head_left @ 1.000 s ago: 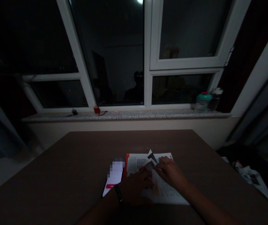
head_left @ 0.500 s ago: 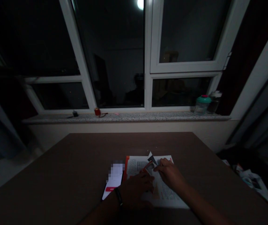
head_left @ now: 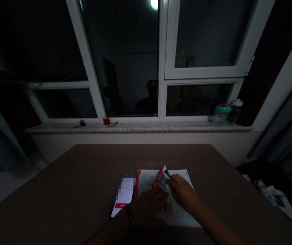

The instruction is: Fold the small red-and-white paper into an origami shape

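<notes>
A piece of folded paper (head_left: 160, 179), red, grey and white with a pointed white tip, lies on an open printed book or magazine (head_left: 146, 177). My right hand (head_left: 183, 190) pinches the paper's right side, thumb and fingers together. From the lower left my left hand (head_left: 148, 203), a dark band at its wrist, reaches over the page. Its fingers are bent against the lower end of the paper and hold it there; dim light hides the fingertips. Just left of the page lies a phone (head_left: 125, 194) with a lit screen, partly behind my left wrist.
The brown table (head_left: 90, 177) reaches to the wall under a window. Along the stone sill (head_left: 146, 127) stand a small red can (head_left: 106, 121), a dark little bottle (head_left: 82, 123), a teal-lidded jar (head_left: 222, 114) and a clear bottle (head_left: 234, 111). Papers (head_left: 276, 197) lie beyond the table's right edge.
My right hand has shifted slightly left and its fingers have closed in. The paper has turned, showing more of a red strip beside its tip. My left hand stays nearly still.
</notes>
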Available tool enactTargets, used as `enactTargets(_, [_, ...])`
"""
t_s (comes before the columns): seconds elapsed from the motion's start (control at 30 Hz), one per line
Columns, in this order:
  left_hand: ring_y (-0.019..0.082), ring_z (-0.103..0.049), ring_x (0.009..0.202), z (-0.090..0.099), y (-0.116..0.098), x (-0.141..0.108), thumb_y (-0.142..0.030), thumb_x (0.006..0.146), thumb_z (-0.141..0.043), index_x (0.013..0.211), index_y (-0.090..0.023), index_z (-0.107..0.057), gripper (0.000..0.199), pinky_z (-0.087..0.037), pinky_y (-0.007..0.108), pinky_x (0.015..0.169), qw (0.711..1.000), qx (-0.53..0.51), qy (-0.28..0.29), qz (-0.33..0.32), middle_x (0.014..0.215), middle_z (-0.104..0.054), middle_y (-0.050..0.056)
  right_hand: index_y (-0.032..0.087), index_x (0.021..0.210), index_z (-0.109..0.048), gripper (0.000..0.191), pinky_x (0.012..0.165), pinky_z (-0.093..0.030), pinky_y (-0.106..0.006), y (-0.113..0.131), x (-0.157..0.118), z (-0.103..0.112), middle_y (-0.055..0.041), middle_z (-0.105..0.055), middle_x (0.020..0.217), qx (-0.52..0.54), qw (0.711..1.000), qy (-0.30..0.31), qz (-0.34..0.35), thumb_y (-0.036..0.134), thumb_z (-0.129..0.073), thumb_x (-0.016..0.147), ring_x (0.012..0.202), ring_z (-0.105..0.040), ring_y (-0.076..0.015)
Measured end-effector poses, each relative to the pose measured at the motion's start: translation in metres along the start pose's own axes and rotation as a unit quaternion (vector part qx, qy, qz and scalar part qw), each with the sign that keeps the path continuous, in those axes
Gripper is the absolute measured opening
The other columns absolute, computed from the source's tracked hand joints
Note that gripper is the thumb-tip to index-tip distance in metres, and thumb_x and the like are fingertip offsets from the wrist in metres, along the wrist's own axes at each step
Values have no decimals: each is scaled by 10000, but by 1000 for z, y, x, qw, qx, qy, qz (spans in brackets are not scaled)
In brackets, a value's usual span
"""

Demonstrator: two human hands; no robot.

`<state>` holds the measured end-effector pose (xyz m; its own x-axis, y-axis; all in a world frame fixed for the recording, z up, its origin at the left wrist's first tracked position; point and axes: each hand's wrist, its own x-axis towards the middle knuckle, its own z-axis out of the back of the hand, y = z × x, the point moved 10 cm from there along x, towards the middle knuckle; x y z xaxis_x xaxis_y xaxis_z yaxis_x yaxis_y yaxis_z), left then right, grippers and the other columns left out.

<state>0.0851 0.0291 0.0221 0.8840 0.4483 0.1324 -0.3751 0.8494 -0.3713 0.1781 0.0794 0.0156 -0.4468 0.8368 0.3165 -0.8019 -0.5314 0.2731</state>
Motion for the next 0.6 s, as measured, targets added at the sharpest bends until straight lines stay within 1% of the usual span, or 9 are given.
enactTargets(0.1, [301, -469, 1252, 1, -3, 1, -504, 850, -683, 1166, -245, -576, 423, -360, 412, 1052, 1000, 11, 0, -6, 1374, -512, 87, 198, 1156, -621, 360, 912, -402, -370, 5, 0, -7, -85, -620, 1050, -5, 1000, 20, 1, 36, -459, 878, 1007, -541, -240])
enactTargets(0.23, [285, -481, 1220, 1, -7, 4, -480, 857, -690, 1146, -241, -578, 392, -336, 397, 1064, 999, 35, -6, -19, 1298, -550, 78, 200, 1146, -629, 348, 886, -418, -324, 11, 1, -16, -74, -640, 1045, 24, 998, 58, 14, 44, -459, 886, 988, -571, -217])
enactTargets(0.3, [264, -512, 1168, 1, -8, 6, -445, 882, -677, 1093, -246, -596, 301, -340, 384, 1050, 999, 46, -12, -14, 1205, -590, 56, 191, 1109, -646, 316, 880, -422, -314, 13, 2, -15, -74, -641, 1030, 30, 998, 59, 23, 54, -453, 900, 983, -577, -214])
enactTargets(0.37, [233, -548, 1087, 5, -7, 9, -359, 930, -626, 1014, -244, -612, 143, -366, 359, 1001, 998, 58, -28, 5, 1107, -615, 34, 187, 1074, -667, 308, 879, -422, -313, 14, 2, -13, -73, -642, 1016, 28, 998, 56, 32, 53, -445, 909, 987, -580, -216])
enactTargets(0.4, [223, -557, 1052, 8, -5, 10, -312, 945, -597, 979, -240, -613, 82, -378, 349, 969, 997, 66, -44, 25, 1078, -619, 28, 190, 1065, -676, 313, 878, -422, -315, 14, 1, -13, -73, -644, 1012, 27, 997, 57, 36, 49, -444, 909, 989, -581, -218])
enactTargets(0.47, [219, -563, 1000, 21, 6, 9, -247, 945, -560, 938, -224, -596, 43, -395, 343, 904, 988, 83, -93, 96, 1051, -620, 31, 198, 1061, -689, 325, 867, -427, -319, 16, 0, -12, -69, -646, 1006, 24, 997, 60, 43, 47, -446, 906, 975, -585, -220])
enactTargets(0.53, [217, -573, 924, 35, 24, 1, -236, 934, -540, 926, -213, -563, 33, -409, 335, 831, 965, 96, -145, 196, 990, -622, 33, 203, 1060, -694, 325, 856, -434, -317, 18, -2, -11, -66, -648, 1006, 31, 996, 60, 50, 53, -449, 908, 957, -587, -217])
enactTargets(0.6, [212, -584, 842, 42, 40, -9, -258, 925, -530, 931, -211, -534, 47, -414, 318, 750, 940, 100, -168, 280, 911, -620, 25, 205, 1060, -694, 320, 868, -436, -309, 21, -3, -10, -64, -650, 1012, 46, 996, 56, 61, 61, -451, 912, 960, -586, -210])
